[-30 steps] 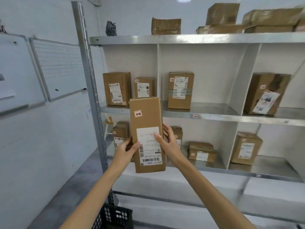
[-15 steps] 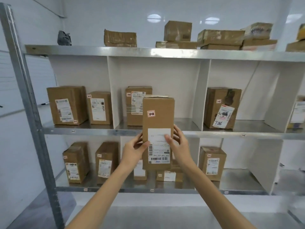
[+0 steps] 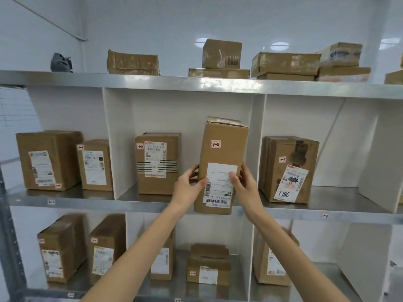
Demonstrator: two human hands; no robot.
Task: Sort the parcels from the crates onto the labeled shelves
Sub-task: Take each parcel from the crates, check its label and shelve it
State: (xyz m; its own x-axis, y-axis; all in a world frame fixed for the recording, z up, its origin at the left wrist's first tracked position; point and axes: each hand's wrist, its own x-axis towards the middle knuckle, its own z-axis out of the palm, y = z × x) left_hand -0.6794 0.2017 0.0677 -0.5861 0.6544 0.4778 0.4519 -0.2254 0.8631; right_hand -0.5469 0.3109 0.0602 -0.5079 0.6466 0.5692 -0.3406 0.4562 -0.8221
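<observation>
I hold a tall brown parcel (image 3: 223, 153) upright with both hands. It carries a small red tag reading 1-2 and a white shipping label. My left hand (image 3: 188, 186) grips its left side, thumb on the label. My right hand (image 3: 245, 185) grips the right side, thumb also on the front. The parcel's lower end hangs just in front of the middle shelf (image 3: 130, 202), at the second compartment from the left. Another parcel tagged 1-2 (image 3: 158, 163) stands in that compartment to the left.
White dividers (image 3: 118, 140) split the metal shelves into compartments. Boxes tagged 1-1 (image 3: 94, 165) stand at left and a 1-3 box (image 3: 287, 168) at right. More parcels fill the bottom shelf and lie on the top shelf (image 3: 196, 85). A steel upright (image 3: 9, 247) runs down the left.
The view has drawn closer to the shelves and shifted right. The parcel has risen and moved toward the second compartment of the middle shelf. Both hands keep their hold.
</observation>
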